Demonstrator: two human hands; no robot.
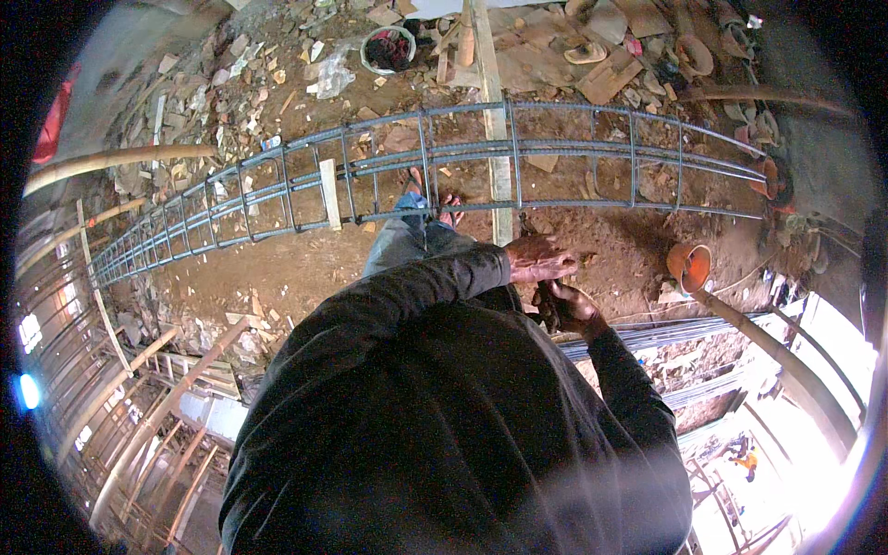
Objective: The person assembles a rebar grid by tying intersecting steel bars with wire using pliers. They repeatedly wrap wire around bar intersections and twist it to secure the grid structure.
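My left hand reaches across my body to the right, back upward, just beyond the nearest bar of a long rebar cage. Its fingers are drawn together, and whatever they pinch is hidden under them. Close below it, my right hand curls with the thumb side up around a dark, narrow thing too unclear to name. Both hands are near my front, almost touching. The cage of steel bars and square ties runs left to right in front of me, resting across a wooden plank.
A short wooden piece leans through the cage. Beyond stands a bucket with dark contents. An orange bucket is at the right beside a pole. Loose steel rods lie behind my right arm; rubble covers the ground.
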